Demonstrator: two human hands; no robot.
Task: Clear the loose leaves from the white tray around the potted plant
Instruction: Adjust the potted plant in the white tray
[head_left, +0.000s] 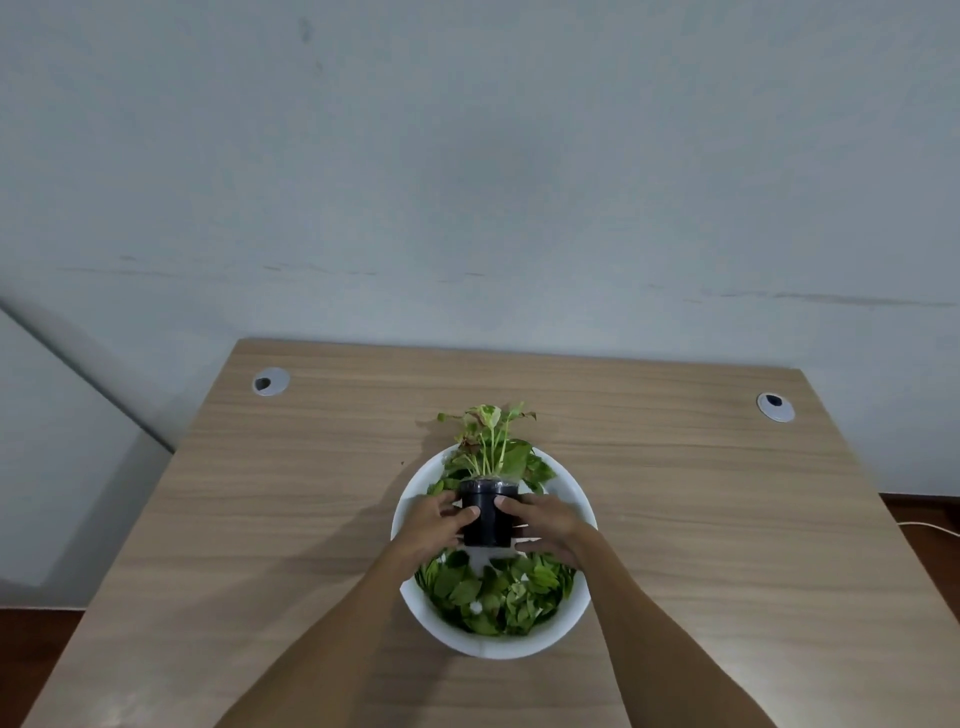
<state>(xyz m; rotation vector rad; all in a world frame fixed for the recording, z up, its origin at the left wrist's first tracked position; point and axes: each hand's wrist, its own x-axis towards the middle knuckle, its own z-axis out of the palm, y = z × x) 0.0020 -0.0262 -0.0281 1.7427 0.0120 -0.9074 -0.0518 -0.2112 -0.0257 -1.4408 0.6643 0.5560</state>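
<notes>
A round white tray (574, 499) sits on the wooden table, near its front middle. In the tray's centre stands a small black pot (485, 517) holding a green and pinkish plant (493, 441). Many loose green leaves (493, 592) cover the tray floor, mostly on the near side, with a few behind the pot. My left hand (434, 525) grips the pot's left side and my right hand (545, 525) grips its right side. Both forearms reach in from the bottom edge and hide part of the tray.
The wooden table (291, 493) has two grey cable grommets, one at the back left (270, 382) and one at the back right (775, 406). A pale wall rises right behind the table. A white cable (930, 527) lies on the floor at the right.
</notes>
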